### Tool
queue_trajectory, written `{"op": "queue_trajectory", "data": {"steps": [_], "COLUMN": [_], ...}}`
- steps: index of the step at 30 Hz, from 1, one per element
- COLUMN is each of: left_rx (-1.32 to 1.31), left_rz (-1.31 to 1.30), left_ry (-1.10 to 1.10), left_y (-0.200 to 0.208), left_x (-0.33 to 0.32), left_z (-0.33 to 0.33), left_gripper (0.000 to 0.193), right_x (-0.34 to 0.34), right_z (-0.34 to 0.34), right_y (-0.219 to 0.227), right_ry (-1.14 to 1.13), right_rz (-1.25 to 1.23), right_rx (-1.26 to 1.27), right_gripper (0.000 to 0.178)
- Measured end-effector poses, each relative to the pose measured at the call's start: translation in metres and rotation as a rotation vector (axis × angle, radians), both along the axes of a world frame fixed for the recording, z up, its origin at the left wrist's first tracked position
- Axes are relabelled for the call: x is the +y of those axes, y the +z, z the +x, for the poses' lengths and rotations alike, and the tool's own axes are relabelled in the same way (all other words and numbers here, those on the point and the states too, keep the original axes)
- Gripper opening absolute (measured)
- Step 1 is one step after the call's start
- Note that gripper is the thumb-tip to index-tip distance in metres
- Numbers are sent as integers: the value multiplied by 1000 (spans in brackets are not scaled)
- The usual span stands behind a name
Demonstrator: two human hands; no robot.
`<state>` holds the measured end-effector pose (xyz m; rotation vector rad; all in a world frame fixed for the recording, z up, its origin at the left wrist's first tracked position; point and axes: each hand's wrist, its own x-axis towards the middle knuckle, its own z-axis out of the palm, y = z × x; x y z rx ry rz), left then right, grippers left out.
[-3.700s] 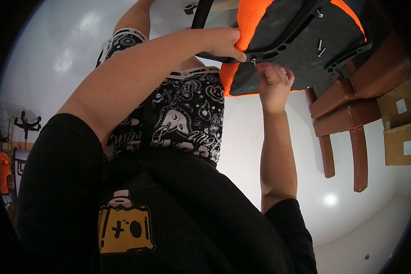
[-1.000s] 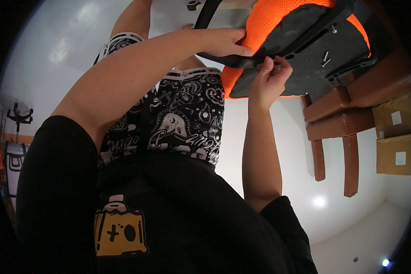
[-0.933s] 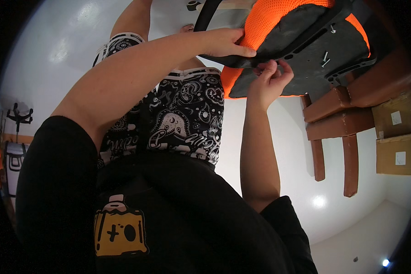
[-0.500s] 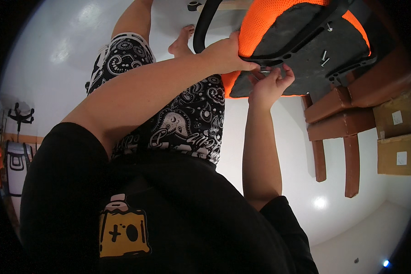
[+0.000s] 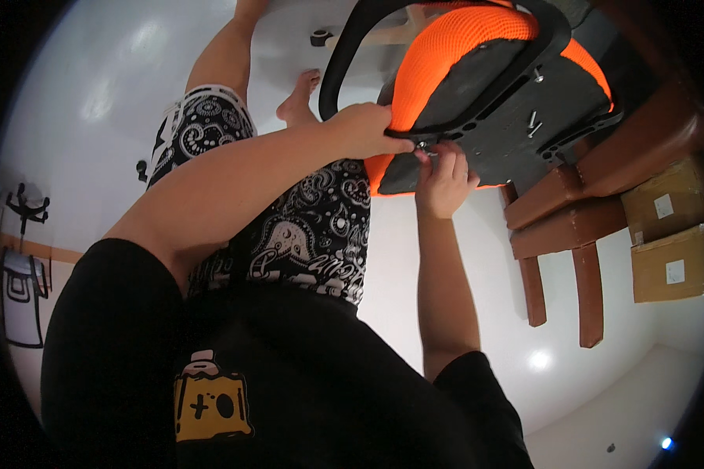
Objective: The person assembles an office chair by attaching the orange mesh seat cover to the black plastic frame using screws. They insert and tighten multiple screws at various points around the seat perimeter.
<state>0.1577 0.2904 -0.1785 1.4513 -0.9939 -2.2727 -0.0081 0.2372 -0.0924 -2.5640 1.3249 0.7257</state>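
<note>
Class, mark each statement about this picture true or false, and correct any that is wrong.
1. The left hand grips the chair where the black armrest meets the orange mesh seat. True.
2. The right hand is resting on a brown furniture leg. False: its fingertips are at a silver screw beside the left thumb.
3. Two more screws sit close together on the seat's black underside. True.
4. The cardboard boxes are at the picture's left edge. False: they are stacked toward the right edge.
5. The visible foot is bare. True.
</note>
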Motion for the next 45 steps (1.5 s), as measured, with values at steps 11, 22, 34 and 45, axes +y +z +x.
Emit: {"op": "queue_trajectory", "data": {"steps": [11,22,34,45], "left_rx": [140,200,243,166], "left_rz": [-76,-152,-122,-77], "left_ry": [14,14,-149,-101], "left_y": [-7,-15,-19,-10], "left_x": [3,6,-2,0], "left_z": [4,5,21,19], "left_gripper": [48,56,52,69], "right_x": [17,29,18,-2], "right_z": [11,64,63,39], "right_y": [1,3,17,16], "right_ry": [-101,-1359,-1441,-46], "right_rz": [-209,46,358,110], "right_rx": [-14,-205,-399,4], "right_gripper": [22,26,26,25]}}
